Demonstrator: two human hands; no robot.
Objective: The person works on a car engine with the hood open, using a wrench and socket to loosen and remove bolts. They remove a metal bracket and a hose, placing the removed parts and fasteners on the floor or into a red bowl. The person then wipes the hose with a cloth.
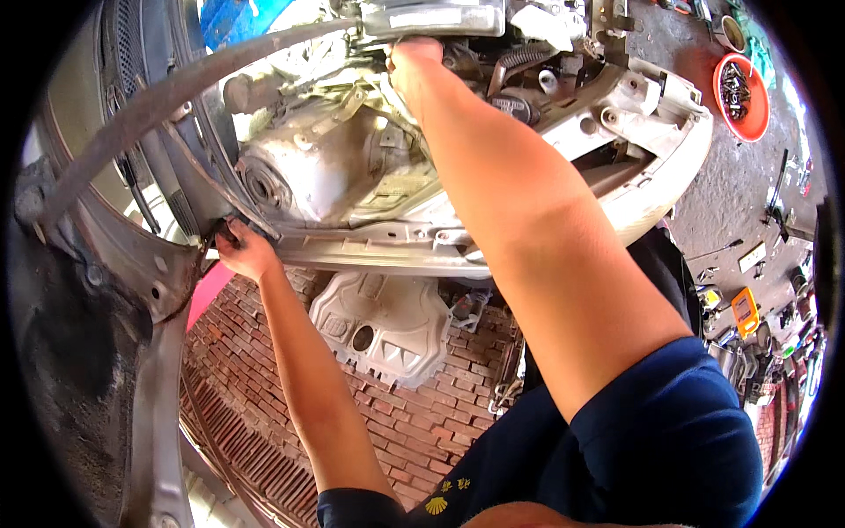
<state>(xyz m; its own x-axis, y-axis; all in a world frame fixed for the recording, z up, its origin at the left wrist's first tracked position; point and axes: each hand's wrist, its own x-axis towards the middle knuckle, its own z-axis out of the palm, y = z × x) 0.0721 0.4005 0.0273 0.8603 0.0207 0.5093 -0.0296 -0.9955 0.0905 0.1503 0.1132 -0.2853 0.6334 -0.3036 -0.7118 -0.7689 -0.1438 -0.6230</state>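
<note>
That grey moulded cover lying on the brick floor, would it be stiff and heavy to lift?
The grey cover looks thin and ribbed, so probably fairly stiff yet light for its size. Lying flat on the brick floor, it seems unlikely to roll or tip. Its broad shape may make it awkward to lift.

Gearbox casing [308,172] is showing as dull cast metal w/ a rough, grimy finish; the pale frame rail [378,238] is looking like painted metal, scuffed. Brick floor [414,414] is reading rough & matt, grey underbody shield [378,326] is looking like moulded plastic, orange tray [739,97] is shining glossy.
</note>
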